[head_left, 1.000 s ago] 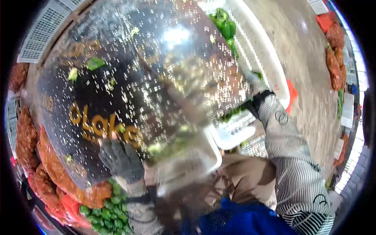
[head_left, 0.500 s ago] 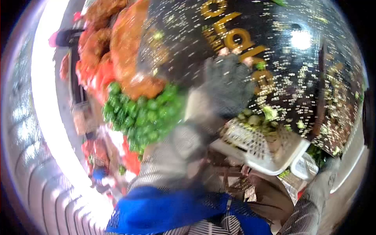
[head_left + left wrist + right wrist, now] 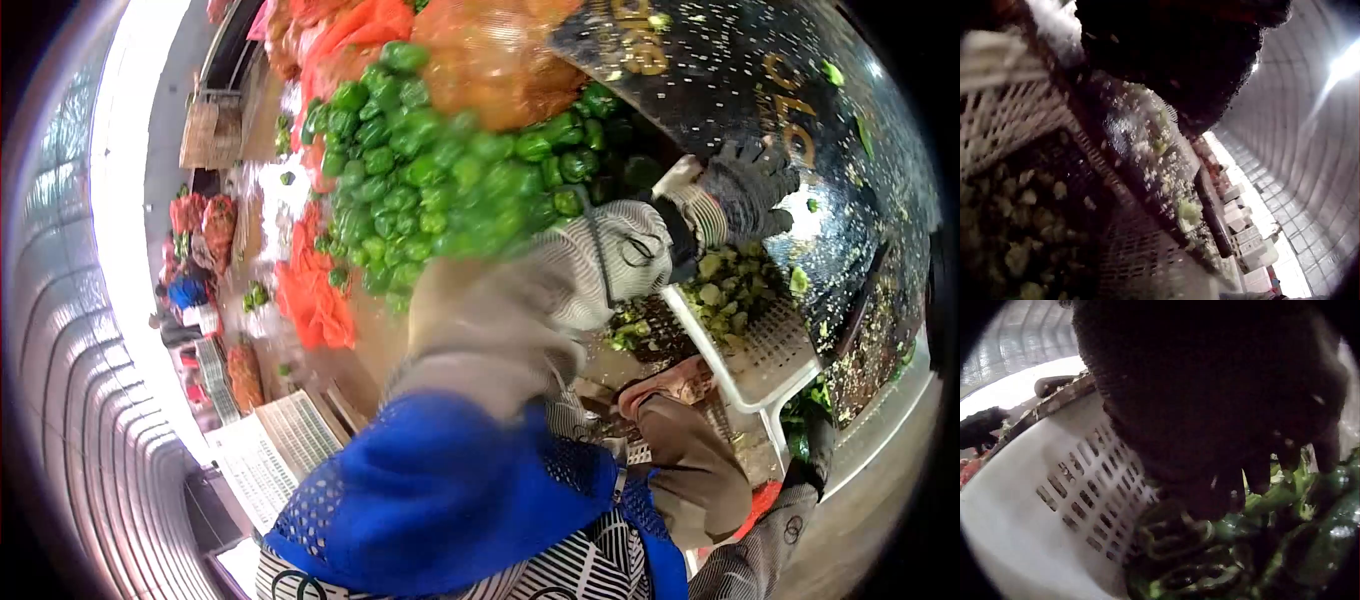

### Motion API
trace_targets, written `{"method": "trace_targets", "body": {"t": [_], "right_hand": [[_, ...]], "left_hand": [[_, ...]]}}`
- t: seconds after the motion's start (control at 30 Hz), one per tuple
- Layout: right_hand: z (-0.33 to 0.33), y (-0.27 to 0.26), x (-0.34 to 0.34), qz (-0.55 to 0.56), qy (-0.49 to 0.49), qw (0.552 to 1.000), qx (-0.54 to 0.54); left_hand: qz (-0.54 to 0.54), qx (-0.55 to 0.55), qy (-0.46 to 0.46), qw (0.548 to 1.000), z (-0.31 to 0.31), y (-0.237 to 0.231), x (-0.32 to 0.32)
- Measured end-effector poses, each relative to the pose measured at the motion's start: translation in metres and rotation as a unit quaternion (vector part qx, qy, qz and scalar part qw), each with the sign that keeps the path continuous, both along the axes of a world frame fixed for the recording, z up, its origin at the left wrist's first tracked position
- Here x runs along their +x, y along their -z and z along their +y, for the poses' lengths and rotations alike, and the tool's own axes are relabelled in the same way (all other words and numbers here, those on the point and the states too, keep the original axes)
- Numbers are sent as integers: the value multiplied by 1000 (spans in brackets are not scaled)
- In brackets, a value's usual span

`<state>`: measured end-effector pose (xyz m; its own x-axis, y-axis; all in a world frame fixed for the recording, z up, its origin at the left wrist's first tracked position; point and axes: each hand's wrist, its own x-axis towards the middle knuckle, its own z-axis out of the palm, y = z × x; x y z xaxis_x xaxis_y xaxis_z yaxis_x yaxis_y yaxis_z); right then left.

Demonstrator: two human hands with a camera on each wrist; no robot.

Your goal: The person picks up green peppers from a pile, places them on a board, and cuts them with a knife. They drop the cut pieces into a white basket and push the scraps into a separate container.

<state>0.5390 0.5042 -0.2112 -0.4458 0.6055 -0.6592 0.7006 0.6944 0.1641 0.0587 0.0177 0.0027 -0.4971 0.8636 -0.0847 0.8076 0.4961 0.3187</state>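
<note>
My left hand [image 3: 748, 190], in a dark grey glove, lies with fingers spread on a black lettered board [image 3: 690, 100] strewn with pale seeds. Just below that hand is a white perforated crate [image 3: 790, 385] holding pale green pepper scraps [image 3: 735, 295]. A long brown handle [image 3: 1211, 212] lies on the seed-covered board. At the far right edge of the head view, my right hand [image 3: 820, 440] reaches down beside the board. The right wrist view shows its gloved fingers [image 3: 1257, 475] pointing down onto cut green peppers [image 3: 1210, 550] inside a white slotted crate [image 3: 1035, 494].
A large pile of whole green peppers [image 3: 420, 180] is left of the board, against a full orange mesh sack [image 3: 490, 60]. Red netting [image 3: 310, 290] lies on the floor. A white crate [image 3: 285, 445] and several filled sacks [image 3: 220, 225] stand farther left.
The head view has swung left, bringing the pile of green peppers to the middle. My left hand stays on the board, and my right hand stays down at the crate beside it.
</note>
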Motion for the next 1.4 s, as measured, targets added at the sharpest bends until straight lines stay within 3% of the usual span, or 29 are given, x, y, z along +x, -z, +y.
{"method": "trace_targets", "body": {"t": [0.1, 0.17, 0.2, 0.23, 0.27, 0.3, 0.33, 0.4, 0.43, 0.5, 0.53, 0.6, 0.63, 0.7, 0.73, 0.8, 0.87, 0.9, 0.93, 0.97, 1.0, 1.03, 1.07, 1.17, 1.27, 1.4], "right_hand": [[-22, -39, -23, 6, -11, 999, -35], [-66, -72, -42, 43, 27, 993, -103], [-97, -110, -51, 171, 97, 956, -216], [-99, -105, -44, 283, 139, 918, -241], [-103, -101, -38, 387, 177, 865, -265], [-142, -146, -73, 345, 126, 911, -188], [-167, -162, -88, 398, 70, 903, -143], [-211, -192, -116, 443, 187, 844, -236], [-247, -217, -137, 417, 154, 865, -233], [-323, -257, -181, 382, 146, 882, -234], [-364, -267, -197, 412, 150, 853, -283], [-425, -275, -228, 387, 106, 857, -323], [-442, -267, -237, 364, 88, 868, -327], [-478, -247, -245, 326, 57, 874, -357], [-503, -238, -246, 313, 43, 868, -384], [-541, -219, -246, 278, -9, 870, -406], [-587, -221, -249, 222, 5, 885, -409], [-586, -203, -237, 204, 6, 890, -408], [-598, -197, -233, 196, 11, 889, -413], [-606, -195, -228, 182, 32, 894, -409], [-613, -195, -222, 169, 55, 897, -404], [-618, -192, -221, 147, 3, 911, -384], [-626, -190, -218, 155, 30, 910, -384], [-632, -184, -215, 119, -15, 921, -370], [-644, -180, -218, 146, -34, 909, -388], [-647, -181, -224, 85, -66, 930, -351]], "left_hand": [[-76, -42, -2, 996, -82, -43, -19], [11, 59, -54, 997, -176, -41, -19], [-17, 18, -74, 997, -226, -56, -20], [57, 45, -127, 989, -278, -46, -15], [103, -4, -198, 975, -331, -36, -8], [83, -35, -270, 959, -383, -35, 5], [20, -19, -352, 936, -433, -36, 19], [-37, -9, -493, 869, -540, -9, 46], [-83, -4, -567, 820, -582, -5, 63], [-58, -63, -693, 715, -696, 67, 79], [-75, -47, -748, 658, -723, 79, 85], [-74, -12, -783, 618, -797, 151, 93], [-83, -62, -768, 632, -806, 158, 94], [-30, -59, -783, 619, -802, 172, 90], [-65, -17, -786, 615, -806, 182, 86], [-44, -150, -766, 623, -800, 190, 72], [-127, -139, -738, 648, -792, 175, 59], [-171, -116, -732, 649, -838, 229, 48], [-179, -118, -730, 649, -842, 234, 49], [-118, -114, -745, 647, -843, 241, 49], [-100, -114, -750, 644, -839, 241, 47], [-96, -110, -750, 645, -831, 243, 43], [-100, -110, -752, 642, -838, 244, 40], [-116, -103, -749, 644, -842, 252, 30], [-129, -88, -746, 648, -846, 257, 27], [-58, -75, -745, 660, -824, 257, 37]]}}
